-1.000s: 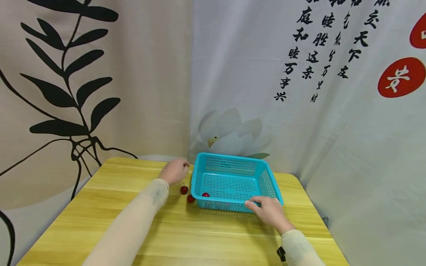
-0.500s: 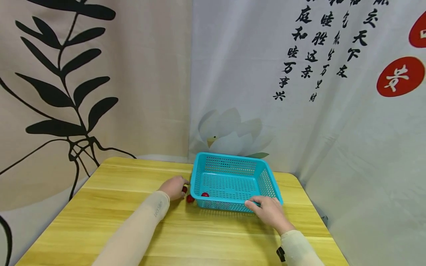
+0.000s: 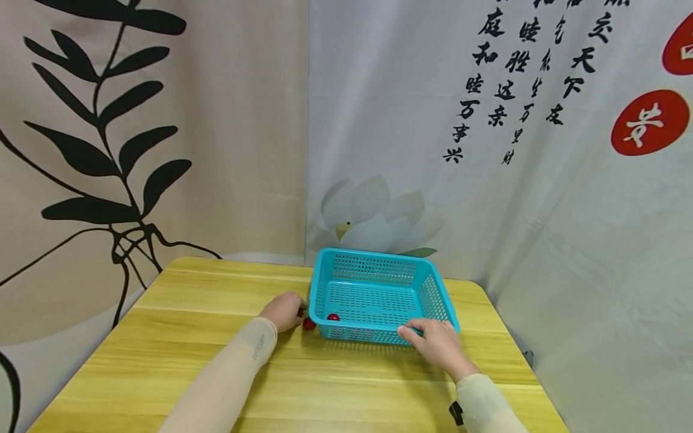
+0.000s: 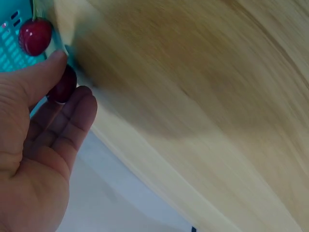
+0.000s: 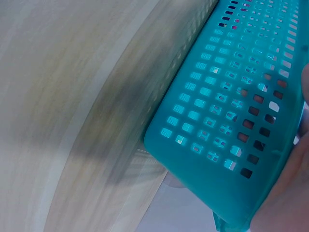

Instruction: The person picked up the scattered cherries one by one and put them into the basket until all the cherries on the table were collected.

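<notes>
Beside the left wall of a blue plastic basket [image 3: 379,337], my left hand [image 3: 283,311] pinches a dark red cherry [image 4: 63,86] between thumb and fingers, plain in the left wrist view. That cherry is mostly hidden by the hand in the head view. A second cherry [image 3: 309,324], with a stem [image 4: 35,9], lies on the table close to the basket's front left corner. Inside the basket, near the same corner, sits another cherry [image 3: 333,317]. My right hand [image 3: 435,343] grips the basket's front rim toward the right, thumb outside and fingers over the edge.
The basket stands on a yellow wood-grain table [image 3: 325,385], toward its back edge. Behind it hangs a curtain [image 3: 249,132] printed with a plant, a flower and writing. The table's right edge slopes down past my right arm.
My left hand has come down and toward me from beside the basket's back left part, and has taken hold of the farther loose cherry. My right hand stays on the rim.
</notes>
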`<state>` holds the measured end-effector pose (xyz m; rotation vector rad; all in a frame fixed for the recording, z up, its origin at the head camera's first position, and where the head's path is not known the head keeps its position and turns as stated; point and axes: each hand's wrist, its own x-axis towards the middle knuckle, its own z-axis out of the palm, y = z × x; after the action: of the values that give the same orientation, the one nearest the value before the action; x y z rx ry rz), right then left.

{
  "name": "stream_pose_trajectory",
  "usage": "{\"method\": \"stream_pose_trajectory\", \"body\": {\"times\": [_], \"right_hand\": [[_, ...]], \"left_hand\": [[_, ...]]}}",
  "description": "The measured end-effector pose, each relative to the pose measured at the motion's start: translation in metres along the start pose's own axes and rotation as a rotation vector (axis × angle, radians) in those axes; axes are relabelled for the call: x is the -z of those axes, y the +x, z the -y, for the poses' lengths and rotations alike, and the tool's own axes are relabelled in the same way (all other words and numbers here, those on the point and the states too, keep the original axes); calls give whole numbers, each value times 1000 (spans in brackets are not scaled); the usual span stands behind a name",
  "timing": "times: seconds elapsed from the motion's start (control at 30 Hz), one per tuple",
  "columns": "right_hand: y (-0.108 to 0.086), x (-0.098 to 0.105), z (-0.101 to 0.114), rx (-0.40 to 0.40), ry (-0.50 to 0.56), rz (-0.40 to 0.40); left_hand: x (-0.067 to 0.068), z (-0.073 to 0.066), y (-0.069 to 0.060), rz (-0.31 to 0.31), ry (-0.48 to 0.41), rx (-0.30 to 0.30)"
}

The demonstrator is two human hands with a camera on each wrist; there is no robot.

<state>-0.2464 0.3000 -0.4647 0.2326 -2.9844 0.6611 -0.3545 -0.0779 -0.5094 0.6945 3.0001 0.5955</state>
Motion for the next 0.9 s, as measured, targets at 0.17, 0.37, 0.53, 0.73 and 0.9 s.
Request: {"method": "stream_pose_trajectory", "body": {"times": [0.17, 0.37, 0.53, 0.73, 0.9], "right_hand": [[0, -1, -1, 2, -4, 4], [1, -2, -2, 8, -5, -18], [1, -2, -2, 10, -13, -18], [0, -1, -1, 16, -15, -8], [-1, -1, 0, 17, -19, -4]], "left_hand": [[12, 6, -8, -17, 2, 27], [26, 13, -13, -52, -10, 23], [37, 15, -16, -74, -9, 10], [45, 12, -15, -103, -31, 23], [53, 2, -12, -230, -111, 48]]}}
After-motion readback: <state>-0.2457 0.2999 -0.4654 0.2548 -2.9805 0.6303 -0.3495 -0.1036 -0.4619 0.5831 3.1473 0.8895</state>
